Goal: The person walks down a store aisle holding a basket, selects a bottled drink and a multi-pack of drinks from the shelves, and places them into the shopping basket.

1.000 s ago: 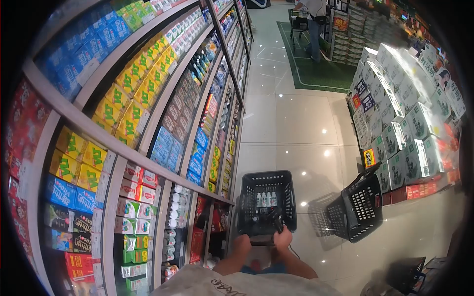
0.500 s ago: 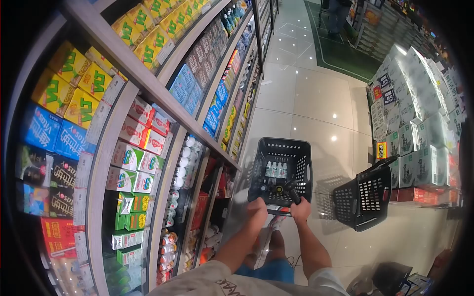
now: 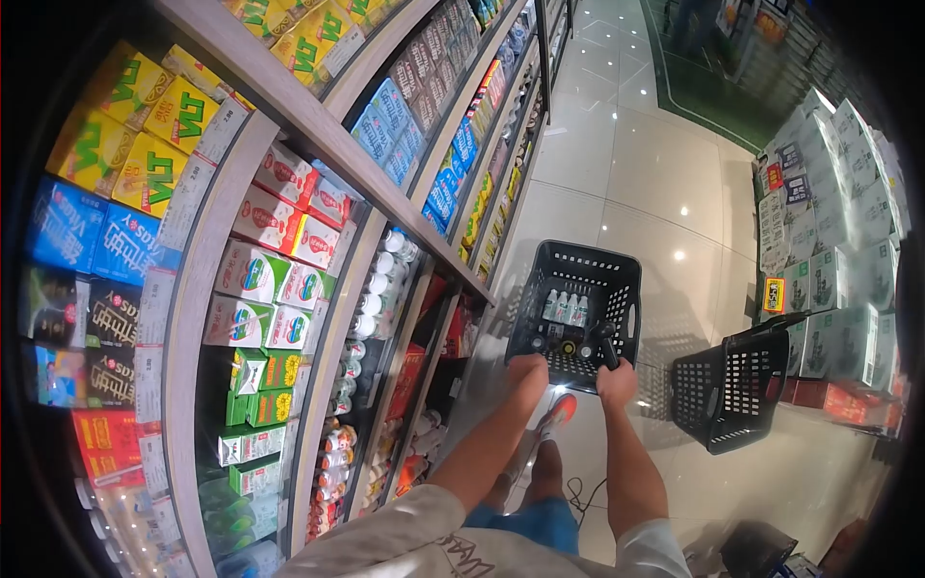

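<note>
A black shopping basket (image 3: pixel 624 281) with perforated walls is in front of me, its near rim toward my body. My left hand (image 3: pixel 527 376) is closed around the near left part of the rim. At the near right corner, my right hand (image 3: pixel 617 382) grips the rim beside the dark basket handle (image 3: pixel 608 345). Inside lie several small bottles with pale labels (image 3: pixel 567 308). A few dark round-topped items, too small to make out, sit nearer to me in it.
Drink shelves (image 3: pixel 279 207) with cartons and bottles rise close on my left. Another black basket (image 3: pixel 723 390) stands on the floor to the right, before stacked white cartons (image 3: pixel 836 337). Shiny tiles (image 3: pixel 626 193) run ahead to a green mat (image 3: pixel 708 106). A cable (image 3: pixel 578 493) lies near my legs.
The held basket sits further right and slightly higher in view, still in both hands. An orange-toed shoe now shows more fully below it. The shelves and second basket have shifted in view.
</note>
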### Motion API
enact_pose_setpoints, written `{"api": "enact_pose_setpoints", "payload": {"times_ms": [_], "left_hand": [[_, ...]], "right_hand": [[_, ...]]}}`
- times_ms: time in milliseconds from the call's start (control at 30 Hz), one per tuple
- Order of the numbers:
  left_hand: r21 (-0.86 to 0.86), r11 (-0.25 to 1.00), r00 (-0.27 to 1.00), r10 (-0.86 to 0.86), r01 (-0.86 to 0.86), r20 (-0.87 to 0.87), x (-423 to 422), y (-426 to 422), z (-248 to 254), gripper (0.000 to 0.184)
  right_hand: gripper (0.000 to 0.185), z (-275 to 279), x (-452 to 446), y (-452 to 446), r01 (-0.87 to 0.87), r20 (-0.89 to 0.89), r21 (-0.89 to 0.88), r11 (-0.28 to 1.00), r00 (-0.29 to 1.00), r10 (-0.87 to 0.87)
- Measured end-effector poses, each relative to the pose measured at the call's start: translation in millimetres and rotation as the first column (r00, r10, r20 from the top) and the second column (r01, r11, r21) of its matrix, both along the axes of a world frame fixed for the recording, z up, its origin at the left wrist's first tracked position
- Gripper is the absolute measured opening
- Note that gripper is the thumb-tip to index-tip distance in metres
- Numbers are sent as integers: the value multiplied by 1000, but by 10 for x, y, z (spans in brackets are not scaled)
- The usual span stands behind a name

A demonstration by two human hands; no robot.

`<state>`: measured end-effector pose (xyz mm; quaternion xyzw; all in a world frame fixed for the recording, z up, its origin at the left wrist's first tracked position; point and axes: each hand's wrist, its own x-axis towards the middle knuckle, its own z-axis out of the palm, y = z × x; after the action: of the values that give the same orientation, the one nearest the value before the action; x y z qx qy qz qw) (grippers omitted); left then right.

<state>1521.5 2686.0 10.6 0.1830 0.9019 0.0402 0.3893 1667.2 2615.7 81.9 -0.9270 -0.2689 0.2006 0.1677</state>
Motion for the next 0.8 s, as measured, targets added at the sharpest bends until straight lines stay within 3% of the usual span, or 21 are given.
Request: {"api": "enact_pose_setpoints", "payload": {"times_ms": [67, 167, 400, 467, 567, 600, 667, 700, 800], "left_hand": [[29, 999, 998, 12, -14, 62, 2, 25, 103, 25], [63, 998, 1000, 9, -10, 19, 45, 74, 364, 26], [80, 996, 998, 33, -37, 56, 72, 140, 199, 25], [153, 975, 966, -190, 164, 175, 59, 75, 95, 26], [55, 994, 984, -102, 95, 149, 235, 249, 456, 25], [47, 995, 984, -98, 92, 150, 259, 264, 308, 25], [209, 978, 981, -63, 25, 181, 300, 305, -96, 26], [156, 986, 985, 28, -56, 173, 346, 398, 28, 26], [273, 953, 978, 78, -130, 191, 313, 511, -674, 20]], "right_hand": [[33, -10, 12, 29, -3, -11, -14, 1000, 1000, 3], [34, 31, 20, 94, 12, -18, -22, 1000, 1000, -13], [33, -72, 131, 234, -12, 36, -14, 1000, 999, 12], [33, 5, 190, 291, -21, 31, -13, 1000, 999, 21], [30, 46, 297, 426, -91, 73, 76, 993, 994, 85], [30, 71, 331, 483, -94, 73, 67, 993, 993, 89], [43, 157, 389, 617, -106, -56, -23, 994, 993, 105], [39, 141, 382, 652, -94, -17, 13, 995, 995, 95], [35, 229, 366, 789, -91, -32, -8, 996, 995, 91]]}}
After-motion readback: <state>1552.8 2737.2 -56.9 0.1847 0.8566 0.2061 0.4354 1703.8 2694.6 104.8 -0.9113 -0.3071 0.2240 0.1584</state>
